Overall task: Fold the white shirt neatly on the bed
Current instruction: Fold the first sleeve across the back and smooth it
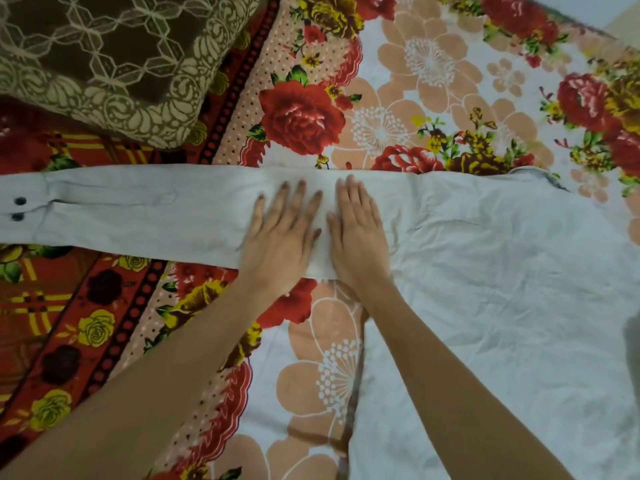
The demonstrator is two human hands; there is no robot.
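The white shirt (502,271) lies spread flat on the flowered bed sheet (398,81), its body filling the right half of the view. One long sleeve (121,213) stretches straight out to the left, ending in a cuff with two dark buttons (18,208) at the left edge. My left hand (282,233) and my right hand (356,233) rest palm down, side by side, on the sleeve close to the shoulder, fingers spread and pointing away from me. Neither hand grips the cloth. The collar (550,178) shows at the shirt's far edge.
A brown pillow with a cream lace pattern (104,60) lies at the top left, just beyond the sleeve. A red patterned blanket (62,323) covers the left side of the bed. A bit of floor shows at the top right corner.
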